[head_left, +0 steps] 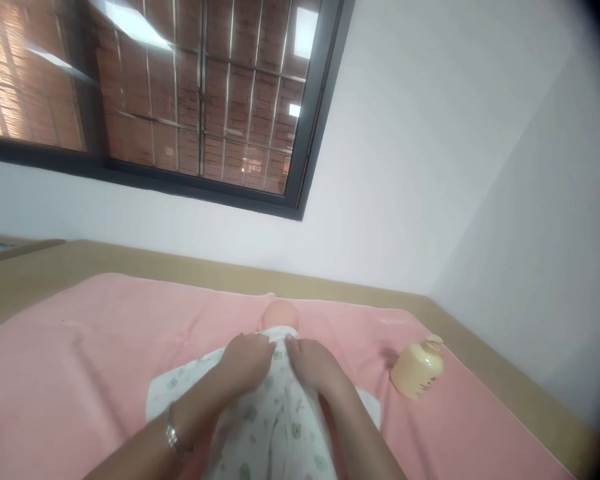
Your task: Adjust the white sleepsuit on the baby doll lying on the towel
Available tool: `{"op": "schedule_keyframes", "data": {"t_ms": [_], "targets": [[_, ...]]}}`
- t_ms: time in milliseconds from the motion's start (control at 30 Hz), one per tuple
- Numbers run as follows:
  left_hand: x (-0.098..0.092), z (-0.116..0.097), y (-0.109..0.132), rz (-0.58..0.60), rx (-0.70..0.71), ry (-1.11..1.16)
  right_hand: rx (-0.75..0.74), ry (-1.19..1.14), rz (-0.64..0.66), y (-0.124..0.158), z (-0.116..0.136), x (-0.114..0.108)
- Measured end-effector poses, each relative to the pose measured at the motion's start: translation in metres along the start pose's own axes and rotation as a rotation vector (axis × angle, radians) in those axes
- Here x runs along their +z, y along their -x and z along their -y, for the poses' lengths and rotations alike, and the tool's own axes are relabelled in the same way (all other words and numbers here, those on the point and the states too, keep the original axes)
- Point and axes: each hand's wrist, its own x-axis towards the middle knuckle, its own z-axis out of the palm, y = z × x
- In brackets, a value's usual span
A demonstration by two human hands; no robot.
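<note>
A white baby garment (280, 420) with small green prints is spread over what appears to be a baby doll lying on a pink blanket. Only the doll's smooth, rounded head (281, 313) shows beyond the neckline; the rest of its body is hidden. My left hand (247, 360), with a silvery bracelet at the wrist, is closed on the cloth just left of the neckline. On the other side, my right hand (314, 360) pinches the garment, thumb near the collar. Between my hands the front of the garment runs down toward me, and its sleeves stick out to both sides.
A pale yellow bottle (419, 368) with a cap stands to the right on the pink blanket (125, 333). Tan padding (220, 275) surrounds the blanket. A white wall (380, 153) rises behind, with a dark-framed, barred window (205, 100).
</note>
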Motion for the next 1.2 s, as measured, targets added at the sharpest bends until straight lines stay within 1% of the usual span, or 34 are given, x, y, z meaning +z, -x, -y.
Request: {"op": "schedule_keyframes", "data": {"t_ms": [67, 100, 167, 233, 333, 400, 500, 567, 667, 733, 800, 867, 933, 1033, 1133, 1200], "targets": [[0.004, 0.011, -0.009, -0.011, -0.038, 0.145, -0.016, 0.030, -0.006, 0.013, 0.013, -0.007], [0.006, 0.014, -0.013, 0.001, -0.052, 0.205, -0.026, 0.044, -0.010, 0.018, 0.018, -0.009], [0.008, 0.017, -0.017, 0.027, -0.066, 0.261, -0.036, 0.059, -0.011, 0.021, 0.023, -0.010], [0.009, 0.011, -0.016, 0.033, -0.075, 0.184, -0.034, 0.051, -0.004, 0.014, 0.019, -0.006], [0.008, -0.005, -0.006, 0.002, -0.026, -0.106, -0.012, 0.022, 0.004, -0.006, 0.000, 0.004], [0.008, -0.015, 0.001, -0.026, 0.009, -0.231, 0.022, 0.000, 0.006, -0.018, -0.013, 0.009], [0.008, -0.019, 0.006, -0.026, 0.044, -0.236, 0.043, -0.021, 0.011, -0.021, -0.018, 0.010], [0.009, -0.013, 0.002, -0.019, 0.025, -0.174, 0.031, 0.006, 0.008, -0.013, -0.010, 0.006], [0.011, 0.000, -0.008, -0.047, -0.064, 0.014, 0.025, 0.070, -0.010, 0.005, 0.007, -0.002], [0.015, 0.003, -0.012, -0.038, -0.089, 0.056, 0.011, 0.095, -0.019, 0.011, 0.013, -0.004], [0.022, -0.001, -0.011, -0.065, -0.083, -0.056, 0.012, 0.112, -0.017, 0.009, 0.013, -0.001], [0.029, -0.010, -0.007, -0.146, -0.071, -0.208, 0.036, 0.134, -0.014, 0.000, 0.007, 0.006], [0.034, -0.017, -0.004, -0.218, -0.067, -0.267, 0.069, 0.129, -0.012, -0.012, -0.002, 0.014], [0.036, -0.018, -0.005, -0.220, -0.078, -0.184, 0.118, 0.066, -0.021, -0.026, -0.013, 0.025], [0.032, -0.007, -0.012, -0.143, -0.192, -0.005, 0.170, 0.034, -0.055, -0.033, -0.018, 0.033], [0.031, -0.001, -0.017, -0.097, -0.231, 0.084, 0.188, 0.026, -0.087, -0.035, -0.018, 0.037]]}}
